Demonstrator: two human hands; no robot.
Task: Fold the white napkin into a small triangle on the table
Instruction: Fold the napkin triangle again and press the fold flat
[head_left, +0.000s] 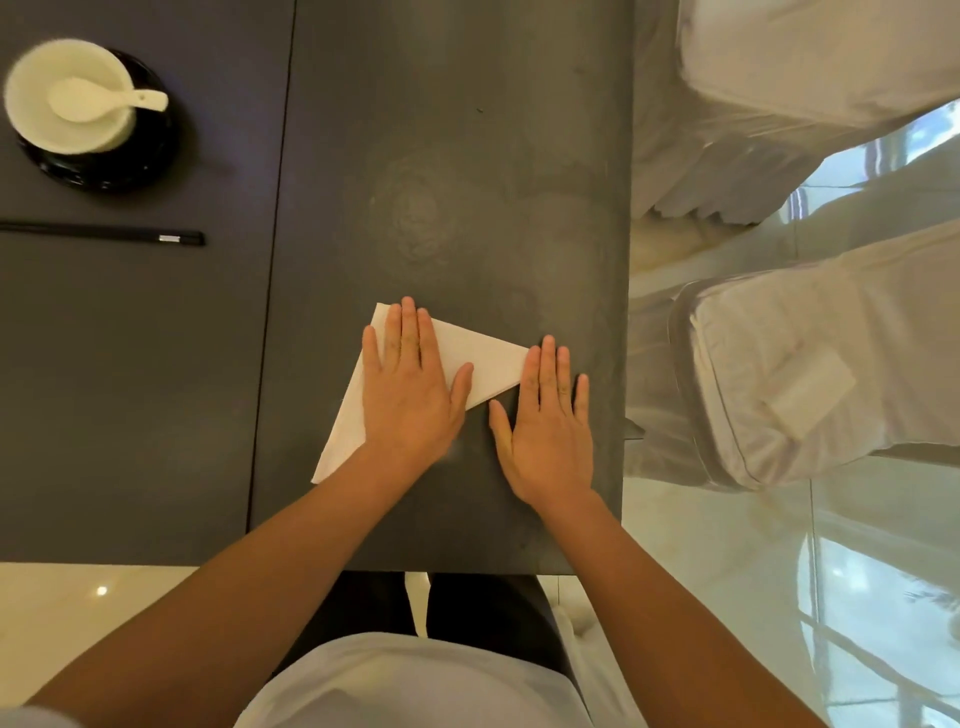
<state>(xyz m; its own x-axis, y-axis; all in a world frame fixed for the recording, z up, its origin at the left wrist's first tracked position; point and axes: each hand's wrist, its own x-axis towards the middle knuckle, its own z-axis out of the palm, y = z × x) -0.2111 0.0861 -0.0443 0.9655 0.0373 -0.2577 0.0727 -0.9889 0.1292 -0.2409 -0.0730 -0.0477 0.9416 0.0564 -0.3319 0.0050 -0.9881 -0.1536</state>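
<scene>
The white napkin (483, 358) lies folded into a triangle on the dark grey table (467, 182), its points at the top left, the right and the lower left. My left hand (410, 384) rests flat on the middle of the napkin, fingers spread, and hides much of it. My right hand (548, 426) lies flat on the table just right of it, fingers apart, with the fingertips touching the napkin's right point.
A white bowl (36, 104) with a white spoon (104, 98) sits on a black saucer (124, 166) at the far left. Black chopsticks (104, 233) lie below it. White-covered chairs (810, 374) stand past the table's right edge.
</scene>
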